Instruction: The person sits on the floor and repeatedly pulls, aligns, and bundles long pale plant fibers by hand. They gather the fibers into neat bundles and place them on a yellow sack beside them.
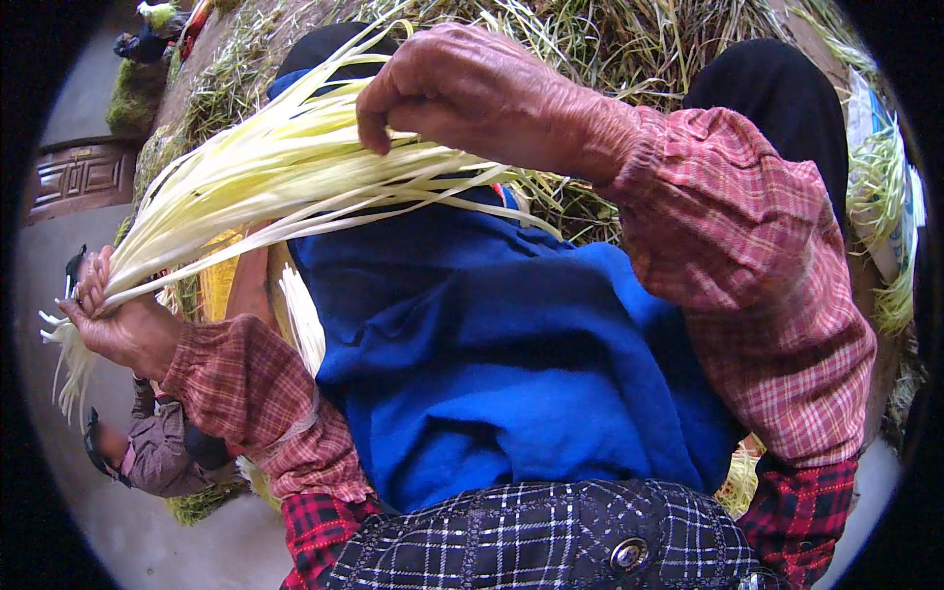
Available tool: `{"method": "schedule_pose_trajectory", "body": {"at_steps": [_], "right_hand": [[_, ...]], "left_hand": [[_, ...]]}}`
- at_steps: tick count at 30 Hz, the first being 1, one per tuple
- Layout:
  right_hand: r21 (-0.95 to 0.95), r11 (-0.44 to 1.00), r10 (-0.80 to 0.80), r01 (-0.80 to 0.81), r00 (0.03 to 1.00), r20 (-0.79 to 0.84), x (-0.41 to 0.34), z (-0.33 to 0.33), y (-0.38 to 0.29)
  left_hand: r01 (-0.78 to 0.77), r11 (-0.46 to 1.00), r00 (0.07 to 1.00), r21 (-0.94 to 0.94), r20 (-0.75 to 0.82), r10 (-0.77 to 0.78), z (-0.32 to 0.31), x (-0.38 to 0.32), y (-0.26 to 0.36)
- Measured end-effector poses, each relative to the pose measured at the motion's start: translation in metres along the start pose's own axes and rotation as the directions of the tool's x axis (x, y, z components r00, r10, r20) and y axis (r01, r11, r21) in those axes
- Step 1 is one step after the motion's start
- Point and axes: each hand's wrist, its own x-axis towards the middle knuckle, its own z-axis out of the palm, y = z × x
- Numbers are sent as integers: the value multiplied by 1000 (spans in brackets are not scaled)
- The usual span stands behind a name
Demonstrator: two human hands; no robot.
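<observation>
My left hand (122, 317) grips a bundle of long, flat, pale yellow leaves (243, 169), which look like blanched chives. Their white stalk ends stick out past my fist on the far left. From there the leaves fan up and to the right, above the blue apron (487, 324) on my lap. My right hand (472, 96) is over the upper part of the bundle, its fingers bent down against the leaves. Whether it pinches any of them is hidden. A few loose leaves trail below my right wrist.
A heap of green and dry leaves (619, 44) lies beyond my knees. More white stalks (302, 317) show beside the apron. At right, pale leaves (877, 184) hang over a plastic sack. Another person (162, 450) sits at lower left; one more (147, 44) is at upper left.
</observation>
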Motion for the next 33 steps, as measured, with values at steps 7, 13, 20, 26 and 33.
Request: {"method": "schedule_pose_trajectory", "body": {"at_steps": [7, 13, 20, 26, 33], "right_hand": [[203, 978, 60, -46, 996, -66, 4, 15, 21], [635, 740, 332, -220, 941, -61, -8, -21, 17], [936, 349, 479, -46, 867, -136, -32, -80, 26], [861, 501, 459, 88, 816, -351, -80, -141, 65], [56, 767, 618, -639, 711, -335, -99, -150, 31]], "left_hand": [[-57, 758, 895, 650, -304, 327, -2, -20, -9], [-37, 494, 906, 869, -179, 383, -26, -20, -14], [-26, 996, 949, -82, -314, -1, -34, -8, 6], [-35, 985, 941, -172, -338, -25, -55, -11, 21], [-59, 990, 910, 128, -400, 106, -55, -18, 0]]}}
